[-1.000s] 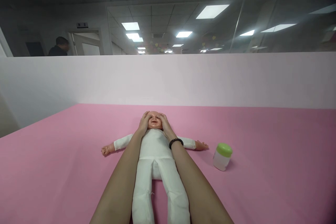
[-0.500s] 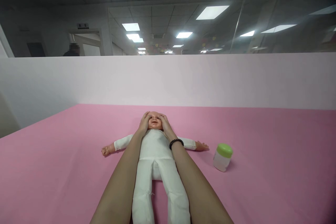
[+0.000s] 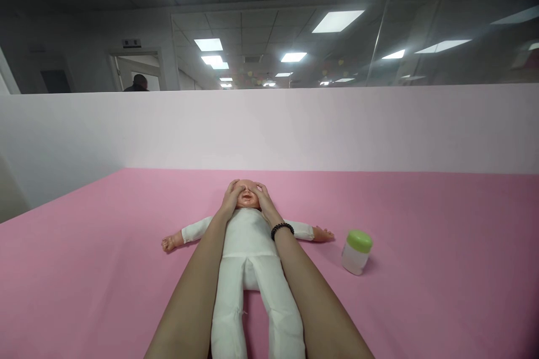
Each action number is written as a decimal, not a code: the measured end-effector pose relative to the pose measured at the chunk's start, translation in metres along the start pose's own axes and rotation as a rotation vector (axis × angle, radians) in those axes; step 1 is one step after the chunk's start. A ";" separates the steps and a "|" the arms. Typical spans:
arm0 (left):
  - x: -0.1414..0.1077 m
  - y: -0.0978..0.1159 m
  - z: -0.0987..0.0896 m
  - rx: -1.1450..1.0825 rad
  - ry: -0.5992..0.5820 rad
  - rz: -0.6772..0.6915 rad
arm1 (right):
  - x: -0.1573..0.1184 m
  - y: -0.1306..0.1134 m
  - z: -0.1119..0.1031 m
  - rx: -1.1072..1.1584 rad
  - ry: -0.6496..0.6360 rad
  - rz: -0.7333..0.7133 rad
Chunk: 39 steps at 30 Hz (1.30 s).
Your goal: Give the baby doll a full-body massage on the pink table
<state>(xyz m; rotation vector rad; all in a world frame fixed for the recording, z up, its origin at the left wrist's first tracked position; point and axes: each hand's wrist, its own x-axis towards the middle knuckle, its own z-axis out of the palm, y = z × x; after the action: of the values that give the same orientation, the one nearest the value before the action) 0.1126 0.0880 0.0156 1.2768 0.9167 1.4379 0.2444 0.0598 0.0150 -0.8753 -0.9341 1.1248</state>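
A baby doll (image 3: 248, 241) in a white cloth suit lies on its back, its head away from me and its arms spread. My left hand (image 3: 229, 199) cups the left side of the doll's vinyl head in this view. My right hand (image 3: 261, 201) cups the other side, with a black beaded bracelet (image 3: 282, 230) on its wrist. Fingers of both hands cover the upper face, leaving the mouth showing. A white jar with a green lid (image 3: 357, 252) stands to the right of the doll's hand, apart from both my hands.
The doll lies on a pink sheet-covered surface (image 3: 421, 235), backed by a low white wall (image 3: 269, 129). Beyond it, glass panels and a doorway show a person (image 3: 137, 85), visible from the shoulders up.
My hands stay on the doll's head, with the fingers lying slightly lower over its face. The person beyond the wall has moved to the right.
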 end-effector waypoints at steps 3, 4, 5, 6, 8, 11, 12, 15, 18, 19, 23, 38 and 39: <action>0.002 0.000 0.001 0.000 0.022 0.005 | 0.000 -0.002 0.001 0.009 0.003 0.006; 0.003 0.000 0.001 0.000 0.025 0.009 | 0.000 -0.002 0.002 0.013 0.006 0.013; 0.003 0.001 0.001 0.002 0.026 0.012 | 0.000 -0.003 0.002 0.017 0.012 0.022; 0.003 0.001 0.001 0.005 0.026 0.013 | 0.000 -0.003 0.003 0.022 0.020 0.029; 0.003 0.000 0.001 0.011 0.027 0.013 | 0.001 -0.003 0.003 0.033 0.027 0.031; 0.000 0.000 0.000 0.008 0.005 0.019 | 0.002 -0.003 0.003 0.039 0.024 0.033; -0.001 0.000 0.000 0.005 -0.006 0.022 | 0.002 -0.003 0.003 0.038 0.020 0.035; -0.003 0.000 -0.001 -0.004 -0.024 0.025 | 0.002 -0.002 0.001 0.028 -0.002 0.042; -0.003 0.001 -0.001 -0.013 -0.020 0.010 | 0.003 -0.002 0.000 0.012 -0.010 0.061; -0.002 0.001 -0.001 -0.015 -0.019 0.003 | 0.003 -0.002 -0.001 0.008 -0.010 0.065; 0.000 0.001 0.000 -0.017 -0.010 -0.025 | 0.004 -0.002 0.000 0.014 0.007 0.059; -0.026 0.011 -0.023 -0.126 -0.315 -0.071 | -0.034 -0.026 -0.004 0.220 -0.256 0.141; -0.027 0.012 -0.026 -0.120 -0.337 -0.071 | -0.036 -0.026 -0.005 0.205 -0.257 0.136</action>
<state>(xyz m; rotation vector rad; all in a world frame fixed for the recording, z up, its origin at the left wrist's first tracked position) 0.0845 0.0602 0.0158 1.3317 0.6334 1.1586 0.2522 0.0192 0.0313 -0.6435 -0.9583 1.4484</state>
